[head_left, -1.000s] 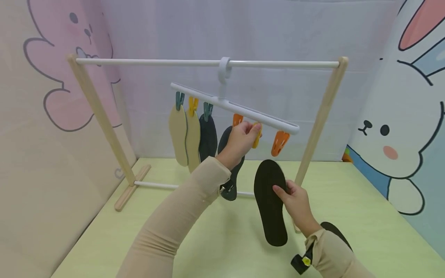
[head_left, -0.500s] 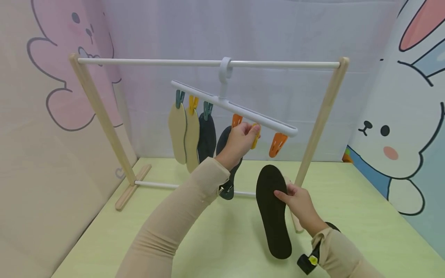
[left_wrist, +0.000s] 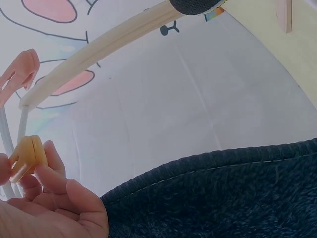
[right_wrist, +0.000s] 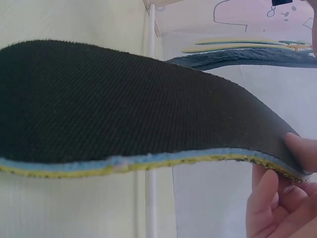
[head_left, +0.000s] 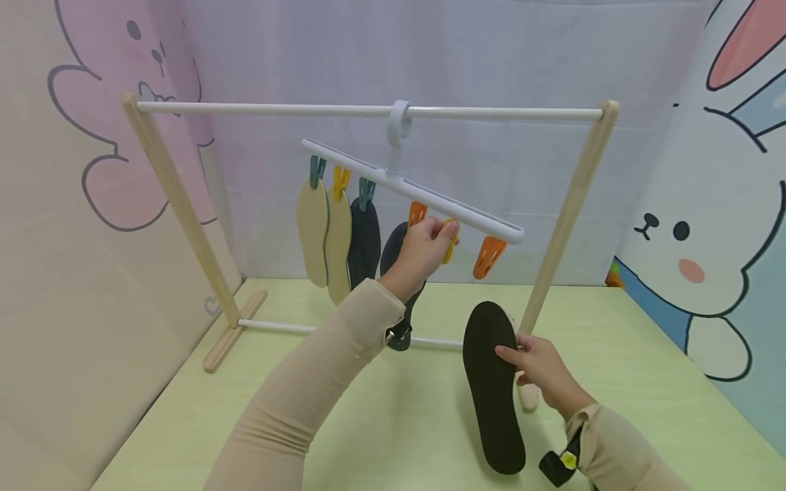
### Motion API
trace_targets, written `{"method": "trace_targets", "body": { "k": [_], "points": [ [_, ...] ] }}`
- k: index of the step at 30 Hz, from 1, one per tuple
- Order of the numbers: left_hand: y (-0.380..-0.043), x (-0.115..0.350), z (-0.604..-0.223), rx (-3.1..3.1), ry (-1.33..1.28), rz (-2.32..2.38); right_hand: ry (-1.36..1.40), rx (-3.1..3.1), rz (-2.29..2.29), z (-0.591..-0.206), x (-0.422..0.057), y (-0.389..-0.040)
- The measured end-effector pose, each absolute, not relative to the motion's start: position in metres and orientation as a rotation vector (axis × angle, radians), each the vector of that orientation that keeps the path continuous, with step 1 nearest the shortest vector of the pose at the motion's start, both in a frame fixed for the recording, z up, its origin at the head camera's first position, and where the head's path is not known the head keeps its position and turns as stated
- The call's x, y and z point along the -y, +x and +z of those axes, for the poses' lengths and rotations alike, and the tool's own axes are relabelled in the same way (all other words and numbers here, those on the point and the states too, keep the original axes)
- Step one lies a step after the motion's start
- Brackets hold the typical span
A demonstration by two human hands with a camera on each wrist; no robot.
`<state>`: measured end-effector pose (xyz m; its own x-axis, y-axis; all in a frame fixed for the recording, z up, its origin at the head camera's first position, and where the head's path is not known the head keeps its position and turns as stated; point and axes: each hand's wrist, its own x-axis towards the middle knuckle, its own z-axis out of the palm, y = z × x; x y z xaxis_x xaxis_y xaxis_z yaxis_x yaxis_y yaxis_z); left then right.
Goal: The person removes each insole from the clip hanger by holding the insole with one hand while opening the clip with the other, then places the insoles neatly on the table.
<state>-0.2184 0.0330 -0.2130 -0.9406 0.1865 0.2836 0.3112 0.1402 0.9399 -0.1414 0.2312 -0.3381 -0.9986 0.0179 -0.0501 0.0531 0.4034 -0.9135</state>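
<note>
The black insole (head_left: 494,395) hangs tilted, its edge pinched in my right hand (head_left: 546,372), below the end orange clip (head_left: 489,258), while my left hand (head_left: 422,252) squeezes a yellow clip (left_wrist: 30,153) on the white hanger (head_left: 454,206), where beige insoles (head_left: 312,235) and dark insoles (head_left: 365,242) are clipped, hooked over the rack's rod (head_left: 264,109).

Black insole (head_left: 493,392) and right fingers (head_left: 511,354) lower and farther right than a second ago, farther below the white hanger (head_left: 393,179)
</note>
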Motion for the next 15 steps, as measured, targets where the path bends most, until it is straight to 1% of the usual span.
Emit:
{"method": "trace_targets", "body": {
  "k": [15],
  "points": [
    [-0.2187, -0.0336, -0.2131, 2.303, -0.497, -1.928, 0.117, -2.629, -1.670, -0.3429, -0.2365, -0.1364]
  ]
}}
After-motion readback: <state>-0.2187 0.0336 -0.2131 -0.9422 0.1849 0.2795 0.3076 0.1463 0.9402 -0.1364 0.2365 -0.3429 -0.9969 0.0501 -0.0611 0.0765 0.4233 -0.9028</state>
